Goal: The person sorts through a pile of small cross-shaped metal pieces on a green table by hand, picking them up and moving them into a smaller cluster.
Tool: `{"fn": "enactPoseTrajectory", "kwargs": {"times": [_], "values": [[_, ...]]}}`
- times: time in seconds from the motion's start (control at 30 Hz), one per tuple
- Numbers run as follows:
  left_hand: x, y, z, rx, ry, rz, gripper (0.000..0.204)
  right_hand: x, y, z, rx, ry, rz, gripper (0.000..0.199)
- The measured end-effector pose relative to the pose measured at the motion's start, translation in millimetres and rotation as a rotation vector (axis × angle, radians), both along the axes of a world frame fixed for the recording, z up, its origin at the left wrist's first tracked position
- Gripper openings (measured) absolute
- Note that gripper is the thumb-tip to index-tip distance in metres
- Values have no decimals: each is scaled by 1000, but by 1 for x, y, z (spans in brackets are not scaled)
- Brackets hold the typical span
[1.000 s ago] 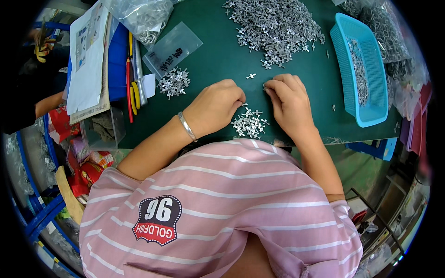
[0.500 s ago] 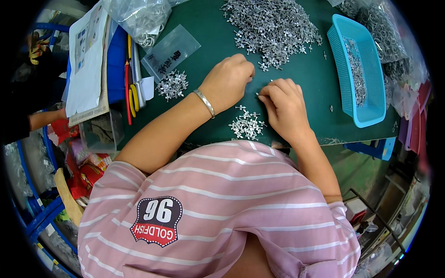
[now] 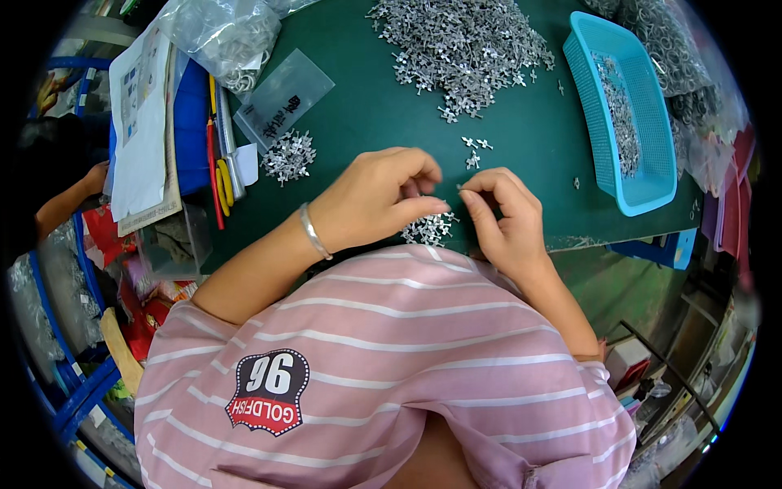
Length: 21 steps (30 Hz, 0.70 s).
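Left hand (image 3: 371, 194): thumb, fingers parted over heap of small silvery cross-shaped metal pieces (image 3: 425, 231), green tabletop (image 3: 350, 114) | right hand (image 3: 511, 218): narrow pinch, seemingly on single piece (image 3: 459, 187) | step: apparently piece-by-piece handling | next calls for precise fingertips

left grip (image 3: 375, 196) in a loose curl — right grip (image 3: 511, 218) pinched

Small pile of silvery cross-shaped pieces (image 3: 427, 232), partly hidden, at frame centre, three loose silvery pieces (image 3: 472, 161), close together, above and right.
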<state>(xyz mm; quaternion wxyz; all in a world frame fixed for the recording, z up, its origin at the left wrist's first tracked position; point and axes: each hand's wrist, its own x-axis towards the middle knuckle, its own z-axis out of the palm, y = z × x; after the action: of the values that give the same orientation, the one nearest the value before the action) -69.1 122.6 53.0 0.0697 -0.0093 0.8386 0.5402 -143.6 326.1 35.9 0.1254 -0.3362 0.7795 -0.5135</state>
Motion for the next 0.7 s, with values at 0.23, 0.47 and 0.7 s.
{"fn": "enactPoseTrajectory", "kwargs": {"times": [0.23, 0.47, 0.7], "values": [[-1, -3, -8, 429, -120, 229, 12, -11, -11, 4, -73, -77, 58, 9], [30, -65, 2, 243, 115, 577, 15, -31, -11, -15, 197, 334, 82, 10], [52, -97, 1, -113, -33, 631, 10, -33, -24, -12, 94, 283, 68, 9]]}}
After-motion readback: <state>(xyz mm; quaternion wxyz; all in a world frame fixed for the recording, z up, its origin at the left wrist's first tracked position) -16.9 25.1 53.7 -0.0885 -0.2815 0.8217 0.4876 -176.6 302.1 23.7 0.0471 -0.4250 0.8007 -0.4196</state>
